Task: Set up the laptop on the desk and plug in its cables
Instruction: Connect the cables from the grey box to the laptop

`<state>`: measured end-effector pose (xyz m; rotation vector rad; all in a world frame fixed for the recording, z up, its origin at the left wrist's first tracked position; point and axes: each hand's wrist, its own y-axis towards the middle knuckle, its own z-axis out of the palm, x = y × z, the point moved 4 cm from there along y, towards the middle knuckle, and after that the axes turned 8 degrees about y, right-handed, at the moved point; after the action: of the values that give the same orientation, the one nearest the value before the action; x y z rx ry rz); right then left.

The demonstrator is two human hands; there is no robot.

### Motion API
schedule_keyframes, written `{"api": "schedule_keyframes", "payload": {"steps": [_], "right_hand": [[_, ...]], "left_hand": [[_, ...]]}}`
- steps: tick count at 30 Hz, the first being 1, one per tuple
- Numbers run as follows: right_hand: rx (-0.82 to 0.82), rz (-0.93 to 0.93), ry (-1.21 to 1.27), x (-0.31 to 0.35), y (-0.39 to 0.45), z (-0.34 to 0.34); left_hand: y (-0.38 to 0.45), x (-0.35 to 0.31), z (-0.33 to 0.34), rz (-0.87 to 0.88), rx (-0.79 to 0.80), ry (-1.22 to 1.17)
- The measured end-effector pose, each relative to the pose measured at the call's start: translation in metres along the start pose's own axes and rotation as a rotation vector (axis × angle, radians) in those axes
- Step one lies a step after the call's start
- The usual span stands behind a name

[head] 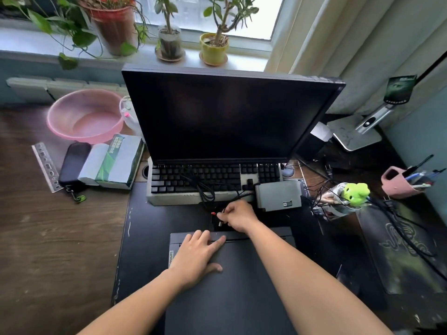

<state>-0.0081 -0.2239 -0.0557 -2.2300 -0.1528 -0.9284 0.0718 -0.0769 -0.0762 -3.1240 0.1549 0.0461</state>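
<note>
Left hand (197,256) lies flat on the closed laptop (232,286), fingers (217,240) spread toward the rear hinge edge, palm down. Reads as a steadying press, not a grip. Laptop sits lid-down on the dark mat, centred on the tabletop (55,238), just in front of the keyboard (205,180) and the dark monitor (227,117).

Handling guess for the laptop: rigid slab, moderately heavy, smooth lid, so it probably slides on the mat if pushed at the ports. Flat palm on top is the right counter-hold. To lift or open, take the front edge, not the hinge.

Right hand (238,215) is just behind the laptop's back edge, fingers pressed together in a pinch on a cable plug (219,223). A small red connector (213,213) shows beside the fingertips; can't tell whether it's part of the same lead. The black cable (205,192) loops back over the keyboard.

Cable: light, limp, tangle-prone. Hold the plug's hard shell near the tip, not the cord. Plug end is small and blurred; type and orientation unreadable. The port isn't visible from here, so alignment is by feel and the pins could bend if forced.

Grey power brick (278,194) sits right of the keyboard: dense, blocky, and its weight could drag on the lead.
</note>
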Motion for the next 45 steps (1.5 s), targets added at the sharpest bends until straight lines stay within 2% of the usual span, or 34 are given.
{"api": "schedule_keyframes", "payload": {"steps": [8,15,19,23,25,28,30,31,34,36,38,42,45], "right_hand": [[-0.072,0.036,0.033,-0.019,-0.003,0.004],[-0.234,-0.086,0.217,0.004,0.000,-0.024],[-0.315,-0.205,0.230,0.028,-0.016,-0.043],[-0.385,-0.286,0.194,0.054,-0.034,-0.057],[-0.384,-0.285,0.190,0.061,-0.041,-0.060],[-0.355,-0.284,0.171,0.061,-0.052,-0.063],[-0.329,-0.274,0.143,0.052,-0.058,-0.061],[-0.312,-0.268,0.123,0.045,-0.060,-0.061],[-0.236,-0.268,0.067,0.021,-0.064,-0.061],[-0.199,-0.267,0.054,0.005,-0.067,-0.066],[-0.266,-0.213,0.077,-0.018,-0.067,-0.078],[-0.529,0.033,0.220,-0.083,-0.050,-0.119],[-0.517,0.130,0.166,-0.110,-0.034,-0.137]], "left_hand": [[-0.012,0.003,0.003,-0.058,0.001,-0.149],[-0.008,0.005,0.003,-0.149,0.076,-0.243],[0.002,0.013,-0.005,-0.418,0.072,-0.596],[0.026,0.028,-0.023,-0.568,0.058,-0.710],[0.047,0.029,-0.033,-0.643,0.087,-0.938],[0.089,0.022,-0.048,-0.793,0.254,-1.565],[0.115,0.013,-0.061,-0.764,0.433,-1.877],[0.128,0.008,-0.066,-0.701,0.517,-1.950],[0.162,-0.008,-0.076,-0.597,0.646,-1.909],[0.179,-0.017,-0.077,-0.638,0.595,-1.821],[0.192,-0.023,-0.077,-0.671,0.484,-1.746],[0.215,-0.032,-0.078,-0.668,0.344,-1.837],[0.228,-0.042,-0.080,-0.613,0.352,-1.823]]}}
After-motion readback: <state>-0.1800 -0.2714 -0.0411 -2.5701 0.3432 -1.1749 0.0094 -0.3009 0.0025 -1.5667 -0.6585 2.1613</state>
